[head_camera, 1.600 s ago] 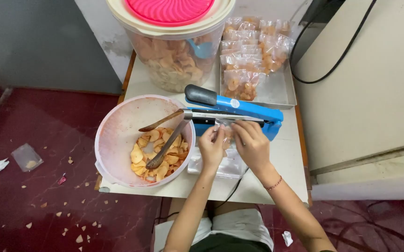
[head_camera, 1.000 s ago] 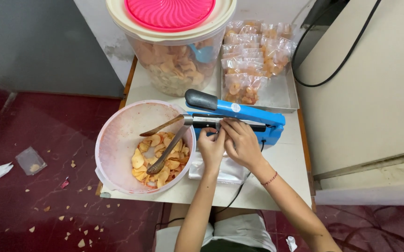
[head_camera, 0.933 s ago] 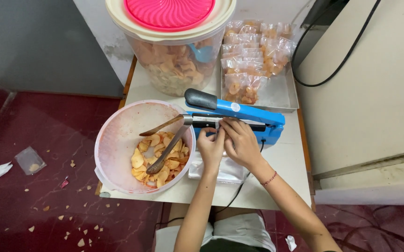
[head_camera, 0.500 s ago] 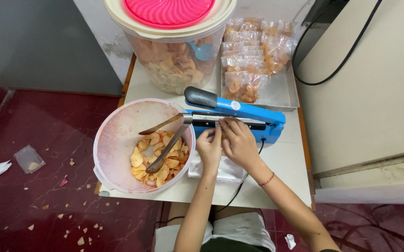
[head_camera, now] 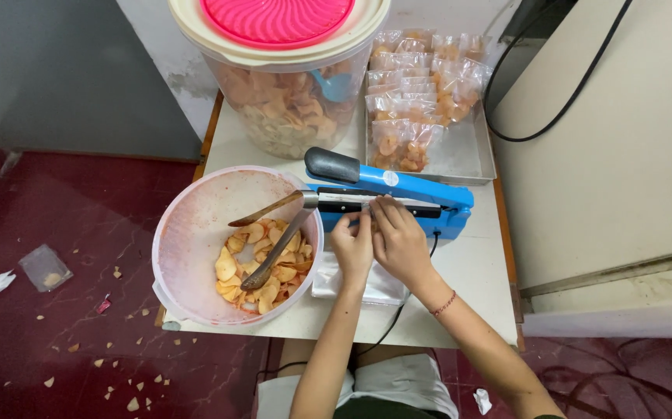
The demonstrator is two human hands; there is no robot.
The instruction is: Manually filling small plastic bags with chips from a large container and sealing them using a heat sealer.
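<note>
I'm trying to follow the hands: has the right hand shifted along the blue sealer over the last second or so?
No. The right hand sits at the same spot on the blue sealer, beside the left hand, both pinching the clear bag.

A small white table (head_camera: 476,271) with wooden edging is set against a pale, scuffed wall (head_camera: 173,70). Dark red floor (head_camera: 64,233) is seen to the left, strewn with crumbs (head_camera: 130,403) and scraps. A cream cabinet (head_camera: 623,132) is crossed by a black cable (head_camera: 553,124).
</note>
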